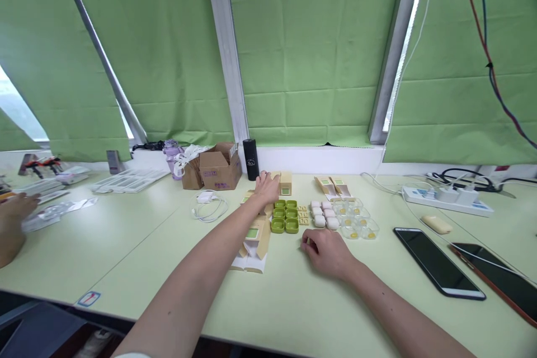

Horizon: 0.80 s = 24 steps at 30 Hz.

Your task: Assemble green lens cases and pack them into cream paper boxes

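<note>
My left hand (265, 187) reaches far across the pale green table (126, 246), fingers curled over a small tan box (285, 182) at the back of the layout. My right hand (327, 251) rests on the table with fingers bent, nearer to me, just in front of the green trays (285, 218). To their right lie several white earbud cases (324, 213) and clear plastic shells (356, 221). A stack of tan cartons (255, 238) lies under my left forearm. What the right fingers pinch, if anything, is hidden.
An open cardboard box (220, 166), a black cylinder (251, 159) and a white coiled cable (208, 205) sit at the back. Two phones (438, 262) lie at right near a power strip (447, 198). Another person's hand (12, 218) shows at the far left.
</note>
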Available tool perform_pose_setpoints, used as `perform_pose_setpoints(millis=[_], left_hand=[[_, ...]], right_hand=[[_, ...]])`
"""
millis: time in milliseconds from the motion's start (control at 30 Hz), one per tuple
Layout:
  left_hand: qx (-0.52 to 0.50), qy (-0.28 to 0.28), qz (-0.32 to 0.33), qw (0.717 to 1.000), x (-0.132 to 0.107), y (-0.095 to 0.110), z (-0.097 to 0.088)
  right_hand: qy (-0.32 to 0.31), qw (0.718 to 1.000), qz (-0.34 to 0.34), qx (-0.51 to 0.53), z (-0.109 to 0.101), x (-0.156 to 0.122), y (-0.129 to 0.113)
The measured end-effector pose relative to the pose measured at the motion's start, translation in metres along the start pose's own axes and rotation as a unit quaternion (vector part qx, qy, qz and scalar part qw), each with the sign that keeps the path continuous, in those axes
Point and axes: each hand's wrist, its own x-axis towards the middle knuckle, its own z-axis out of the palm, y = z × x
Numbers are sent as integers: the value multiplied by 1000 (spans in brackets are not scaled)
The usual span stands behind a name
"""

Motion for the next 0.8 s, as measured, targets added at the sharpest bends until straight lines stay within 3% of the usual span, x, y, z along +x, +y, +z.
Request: perform_pose_setpoints(millis=[200, 433, 800], left_hand=[[13, -19, -5, 1000, 18, -3, 14], [23, -19, 24, 999, 31, 8, 22], [-14, 8, 42, 999, 35, 19, 17]], right_hand=[[3, 1000, -16, -4, 2, 1, 5], [7, 999, -34, 1, 1, 2, 7], [22, 999, -28, 18, -1, 0, 5]])
